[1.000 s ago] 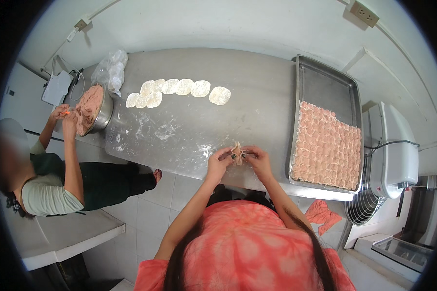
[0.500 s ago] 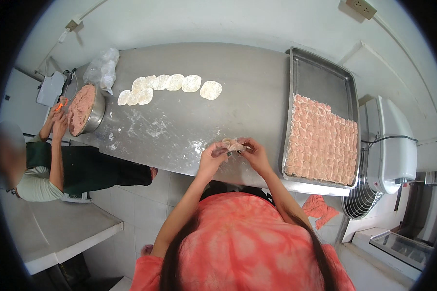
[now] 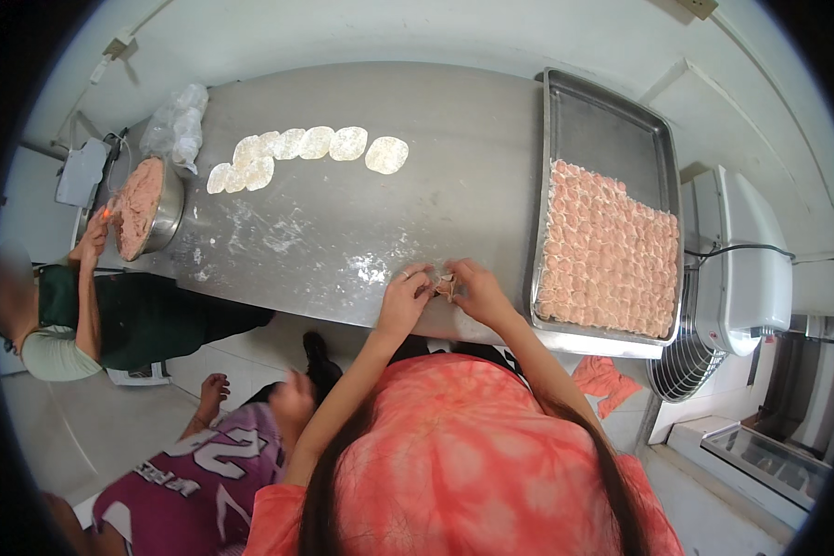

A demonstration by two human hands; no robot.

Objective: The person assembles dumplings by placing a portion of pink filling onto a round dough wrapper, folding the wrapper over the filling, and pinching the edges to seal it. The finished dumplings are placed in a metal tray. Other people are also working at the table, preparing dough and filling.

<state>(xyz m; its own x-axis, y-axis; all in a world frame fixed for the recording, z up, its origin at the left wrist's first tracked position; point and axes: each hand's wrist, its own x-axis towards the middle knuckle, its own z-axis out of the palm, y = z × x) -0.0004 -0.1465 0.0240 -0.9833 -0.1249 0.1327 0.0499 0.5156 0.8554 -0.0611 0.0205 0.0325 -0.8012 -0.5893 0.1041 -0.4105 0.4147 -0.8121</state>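
Close to the table's front edge, my left hand (image 3: 405, 298) and my right hand (image 3: 478, 291) meet with fingertips closed around a small dumpling (image 3: 446, 286). Its pale wrapper is gathered up, and the fingers partly cover it. Farther off and to the left, round floured dumpling wrappers (image 3: 347, 144) lie overlapping in a bent row. One wrapper (image 3: 386, 156) lies by itself at the row's right end. At the right, a large metal tray (image 3: 610, 109) holds tightly packed rows of pink, meat-filled dumplings (image 3: 607, 255), with bare metal at its far end.
White flour (image 3: 371, 269) dusts the steel table (image 3: 473, 111). At the left, a co-worker (image 3: 139, 306) in a dark apron works at a metal bowl (image 3: 170, 208) of pink minced meat. Another person in a purple jersey (image 3: 204, 473) is behind my left arm. A white machine (image 3: 746, 259) stands beyond the tray.
My fingers have drawn in closer around the dumpling, and its wrapper is gathered more tightly. A person in a purple jersey has come into view at lower left. The whole view has shifted slightly.
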